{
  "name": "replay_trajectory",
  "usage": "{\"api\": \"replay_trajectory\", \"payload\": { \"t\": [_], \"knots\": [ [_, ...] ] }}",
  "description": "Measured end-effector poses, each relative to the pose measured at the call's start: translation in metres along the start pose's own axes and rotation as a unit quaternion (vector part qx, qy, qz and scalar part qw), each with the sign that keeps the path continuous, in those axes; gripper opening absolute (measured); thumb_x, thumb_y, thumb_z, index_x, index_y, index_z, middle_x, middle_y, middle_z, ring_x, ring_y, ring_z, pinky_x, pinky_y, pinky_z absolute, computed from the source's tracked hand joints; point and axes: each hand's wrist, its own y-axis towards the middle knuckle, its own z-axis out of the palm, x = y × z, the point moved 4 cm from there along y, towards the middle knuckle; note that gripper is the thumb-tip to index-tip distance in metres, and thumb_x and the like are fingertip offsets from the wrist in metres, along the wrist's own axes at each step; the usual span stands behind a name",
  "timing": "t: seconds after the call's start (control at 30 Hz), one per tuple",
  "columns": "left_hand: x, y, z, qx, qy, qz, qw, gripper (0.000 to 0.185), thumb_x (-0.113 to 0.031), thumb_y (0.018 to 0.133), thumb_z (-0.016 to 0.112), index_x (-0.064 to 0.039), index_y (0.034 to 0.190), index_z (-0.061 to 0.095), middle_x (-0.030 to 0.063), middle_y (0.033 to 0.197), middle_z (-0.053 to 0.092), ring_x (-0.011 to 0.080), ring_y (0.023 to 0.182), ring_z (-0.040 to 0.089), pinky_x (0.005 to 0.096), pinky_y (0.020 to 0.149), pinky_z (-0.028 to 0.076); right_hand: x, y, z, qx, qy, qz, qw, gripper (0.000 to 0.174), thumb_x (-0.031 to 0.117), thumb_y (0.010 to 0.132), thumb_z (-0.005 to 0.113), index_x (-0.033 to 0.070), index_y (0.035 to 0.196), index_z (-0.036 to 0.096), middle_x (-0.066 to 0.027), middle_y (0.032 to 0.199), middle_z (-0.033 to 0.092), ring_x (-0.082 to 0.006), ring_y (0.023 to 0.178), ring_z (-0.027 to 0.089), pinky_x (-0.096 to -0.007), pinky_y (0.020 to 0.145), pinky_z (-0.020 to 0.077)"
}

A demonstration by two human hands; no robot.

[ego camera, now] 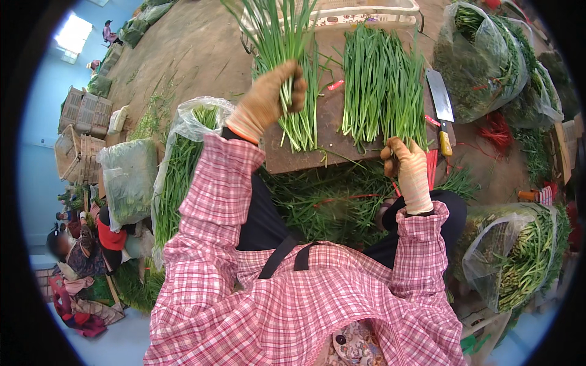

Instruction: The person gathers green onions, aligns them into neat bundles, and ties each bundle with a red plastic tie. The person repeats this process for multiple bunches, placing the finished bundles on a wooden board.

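My left hand (274,98), in a brown-palmed work glove, is closed round the pale stems of a bunch of green garlic chives (293,36), raised over the left of a low board (329,114). Under it lies a small pile of the same greens (300,130). A wider pile of chives (382,87) lies on the board's right part. My right hand (405,158), gloved too, is at the stem ends of that pile with fingers curled; whether it grips a stem cannot be told. A cleaver (442,103) with a yellow handle lies at the board's right edge.
Loose greens (325,201) cover the ground between my knees. A plastic crate (389,16) stands beyond the board. Bagged greens stand left (183,169), upper right (485,64) and lower right (522,261). Red ties (496,132) lie at right. Other people sit at far left.
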Motion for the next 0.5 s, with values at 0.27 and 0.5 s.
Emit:
{"api": "replay_trajectory", "payload": {
  "t": [0.27, 0.5],
  "knots": [
    [0.109, 0.009, -0.062, 0.02, -0.197, -0.196, 0.96, 0.035, -0.042, 0.098, 0.064, -0.008, 0.105, 0.057, 0.007, 0.09, 0.063, 0.0183, 0.076, 0.062, 0.034, 0.065, 0.055, 0.007, -0.001, 0.0, -0.005, 0.016, 0.016, 1.0, 0.025, 0.025, 0.096, 0.064, 0.001, 0.102, 0.063, -0.0038, 0.074, 0.065, -0.0091, 0.051, 0.053, -0.0238, 0.048, 0.0433],
    [0.037, -0.038, -0.06, -0.091, 0.389, -0.249, 0.883, 0.082, -0.068, 0.086, 0.066, 0.011, 0.109, 0.065, 0.0208, 0.097, 0.072, 0.0326, 0.082, 0.074, 0.041, 0.068, 0.061, 0.011, -0.001, -0.009, -0.039, -0.028, -0.009, 0.999, 0.025, 0.026, 0.096, 0.064, 0.002, 0.1, 0.065, -0.0027, 0.071, 0.064, -0.0092, 0.049, 0.051, -0.0241, 0.047, 0.0393]
  ]
}}
